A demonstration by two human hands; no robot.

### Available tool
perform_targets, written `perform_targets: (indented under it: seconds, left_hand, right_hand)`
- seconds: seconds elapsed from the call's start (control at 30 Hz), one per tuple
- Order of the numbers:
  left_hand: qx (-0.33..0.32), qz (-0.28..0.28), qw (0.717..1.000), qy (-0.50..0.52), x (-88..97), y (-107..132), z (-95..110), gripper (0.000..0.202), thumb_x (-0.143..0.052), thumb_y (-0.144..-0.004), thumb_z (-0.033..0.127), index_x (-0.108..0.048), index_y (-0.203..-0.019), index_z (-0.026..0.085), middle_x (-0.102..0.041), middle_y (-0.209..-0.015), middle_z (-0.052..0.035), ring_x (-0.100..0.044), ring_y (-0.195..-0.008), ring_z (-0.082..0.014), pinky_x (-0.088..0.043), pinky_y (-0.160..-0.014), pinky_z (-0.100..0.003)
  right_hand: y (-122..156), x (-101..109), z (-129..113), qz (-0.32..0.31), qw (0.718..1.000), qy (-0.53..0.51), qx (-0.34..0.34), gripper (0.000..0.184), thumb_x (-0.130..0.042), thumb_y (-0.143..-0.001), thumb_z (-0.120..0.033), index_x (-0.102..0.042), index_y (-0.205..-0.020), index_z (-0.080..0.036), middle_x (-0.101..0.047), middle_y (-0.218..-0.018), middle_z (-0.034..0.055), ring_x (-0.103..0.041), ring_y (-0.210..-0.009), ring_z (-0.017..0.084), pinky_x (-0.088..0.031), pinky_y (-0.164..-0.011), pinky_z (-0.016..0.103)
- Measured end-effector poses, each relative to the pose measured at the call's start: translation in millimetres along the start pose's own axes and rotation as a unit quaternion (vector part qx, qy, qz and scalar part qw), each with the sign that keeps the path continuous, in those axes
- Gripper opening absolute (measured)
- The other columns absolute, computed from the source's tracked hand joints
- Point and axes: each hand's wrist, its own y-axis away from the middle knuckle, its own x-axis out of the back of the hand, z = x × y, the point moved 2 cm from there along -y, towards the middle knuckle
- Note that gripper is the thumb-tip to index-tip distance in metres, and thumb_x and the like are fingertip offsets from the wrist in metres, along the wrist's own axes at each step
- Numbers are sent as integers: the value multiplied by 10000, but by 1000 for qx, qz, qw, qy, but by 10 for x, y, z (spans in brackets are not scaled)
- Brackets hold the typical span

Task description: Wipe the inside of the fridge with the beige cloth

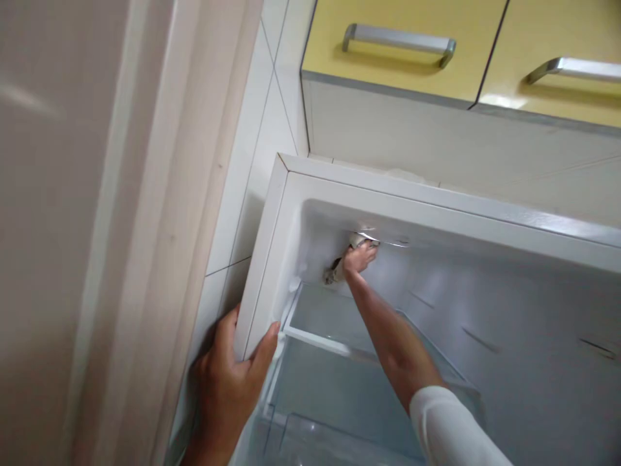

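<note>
My left hand [230,378] clasps the left edge of an open white refrigerator [261,259], its thumb on the front rim and its fingers round the outer side. Deep inside, my right hand [360,257] presses a crumpled white cloth [357,240] against the upper inner wall, close under the ceiling. Part of the cloth hangs below the wrist, near a small dark spot. The hand itself hides some of the cloth. Beneath the right arm lies a glass shelf [325,317] with a white front trim.
Lower down in the refrigerator is a clear plastic drawer [339,443]. Yellow cabinets [402,71] with metal handles hang above. A beige door frame [194,129] stands close on the left, beside white wall tiles [257,129].
</note>
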Motion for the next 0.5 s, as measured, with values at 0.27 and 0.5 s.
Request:
perform_targets:
  seconds: [0.27,0.5]
  left_hand:
    - [5,4,1000,-1,-10,9,-27,502,-580,-909,643,-660,-1096,185,-795,-911,-93,-778,-772,-256,-565,-611,-281]
    - [31,-20,999,12,-18,10,-54,493,-623,-884,623,-675,-1106,186,-794,-904,-95,-773,-770,-263,-560,-626,-295]
  right_hand:
    - [528,-472,-667,-135,987,-79,38,398,-537,-776,-172,-565,-1173,-189,-498,-1317,184,-527,-1213,308,-454,-1037,446]
    - [591,-321,-758,-198,968,-143,58,281,-528,-708,-168,-599,-976,-215,-576,-944,54,-580,-853,220,-530,-864,369]
